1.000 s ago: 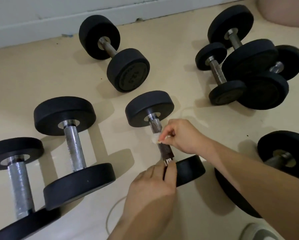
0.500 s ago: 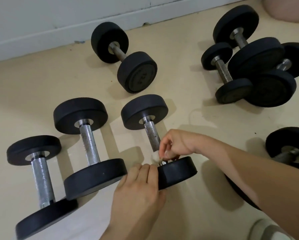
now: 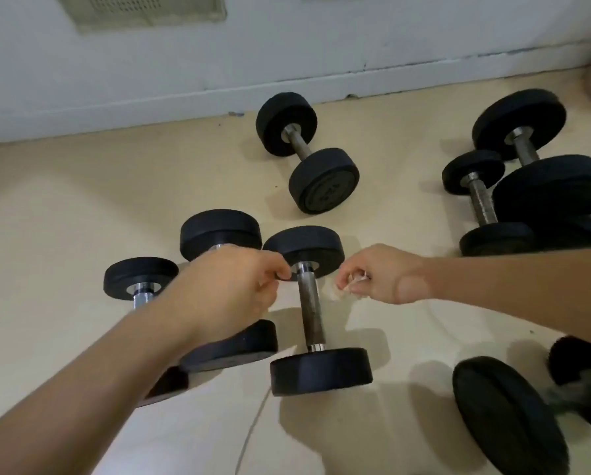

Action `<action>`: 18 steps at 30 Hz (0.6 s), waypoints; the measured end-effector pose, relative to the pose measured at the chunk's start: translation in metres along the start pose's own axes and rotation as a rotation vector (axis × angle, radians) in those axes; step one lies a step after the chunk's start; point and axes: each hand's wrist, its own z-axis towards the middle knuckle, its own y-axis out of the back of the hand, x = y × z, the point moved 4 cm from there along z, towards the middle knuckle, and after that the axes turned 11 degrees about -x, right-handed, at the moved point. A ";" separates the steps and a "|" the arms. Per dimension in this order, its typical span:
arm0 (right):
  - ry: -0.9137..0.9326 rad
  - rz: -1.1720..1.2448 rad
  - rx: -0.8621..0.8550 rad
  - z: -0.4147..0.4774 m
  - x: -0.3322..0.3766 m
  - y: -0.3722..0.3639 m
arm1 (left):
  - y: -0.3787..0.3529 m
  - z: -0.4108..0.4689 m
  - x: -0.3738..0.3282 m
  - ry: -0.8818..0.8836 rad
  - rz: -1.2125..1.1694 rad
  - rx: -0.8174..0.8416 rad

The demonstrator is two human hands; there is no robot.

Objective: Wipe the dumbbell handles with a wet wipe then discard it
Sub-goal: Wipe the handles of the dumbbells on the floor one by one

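Hands lay apart, one on each side of the middle dumbbell [image 3: 321, 370] on the floor [image 3: 81, 234]. The right hand [image 3: 379, 275] was curled round a crumpled wet wipe [image 3: 347, 291], pinching it just to the right of the handle [image 3: 309, 303] and clear of the bar. The left hand [image 3: 232, 289] had its fingers curled at the lower rim of that dumbbell's far weight; whether they gripped the rim or only touched it could not be told. The handle pointed away from the person, dark along most of its length, with a round black weight at each end.

Behind the left arm lay a larger dumbbell [image 3: 220, 231] and a chrome-handled dumbbell [image 3: 141, 275], both partly hidden. A far dumbbell [image 3: 323, 181] lay near the white wall [image 3: 184, 63]. Several stacked dumbbells [image 3: 547, 186] crowded the right side, and a blurred big dumbbell [image 3: 506, 416] sat at the lower right. A thin pale cord [image 3: 247, 437] curved across the floor below the near weight.
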 end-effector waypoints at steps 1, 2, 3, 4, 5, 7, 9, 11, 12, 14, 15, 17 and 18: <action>0.012 0.018 -0.066 0.003 -0.001 -0.001 | 0.016 -0.001 0.004 0.015 0.010 -0.042; 0.020 0.078 -0.147 0.006 -0.001 -0.008 | 0.030 -0.004 0.008 0.022 0.039 -0.070; 0.023 0.143 -0.218 0.011 -0.001 -0.019 | 0.039 -0.008 0.013 0.034 0.091 -0.080; 0.022 0.193 -0.267 0.018 0.000 -0.032 | 0.044 -0.014 0.019 0.044 0.168 -0.069; 0.023 0.221 -0.306 0.026 0.002 -0.044 | 0.043 -0.019 0.024 0.047 0.262 -0.038; 0.019 0.264 -0.360 0.036 0.008 -0.067 | 0.020 -0.030 0.023 0.031 0.376 0.101; -0.003 0.334 -0.408 0.027 0.015 -0.086 | -0.025 -0.046 0.007 0.059 0.308 0.259; 0.011 0.399 -0.397 0.014 0.016 -0.101 | -0.075 -0.062 -0.013 0.107 0.274 0.347; 0.012 0.443 -0.340 0.010 0.015 -0.106 | -0.096 -0.070 -0.019 0.131 0.311 0.328; 0.002 0.514 -0.225 0.016 0.012 -0.106 | -0.119 -0.080 -0.018 0.159 0.376 0.175; -0.001 0.537 -0.241 0.025 0.009 -0.101 | -0.126 -0.081 -0.016 0.152 0.387 0.119; -0.033 0.563 -0.382 0.048 0.004 -0.087 | -0.134 -0.082 -0.013 0.103 0.351 -0.007; -0.048 0.548 -0.442 0.053 0.004 -0.083 | -0.137 -0.082 -0.014 0.086 0.319 -0.054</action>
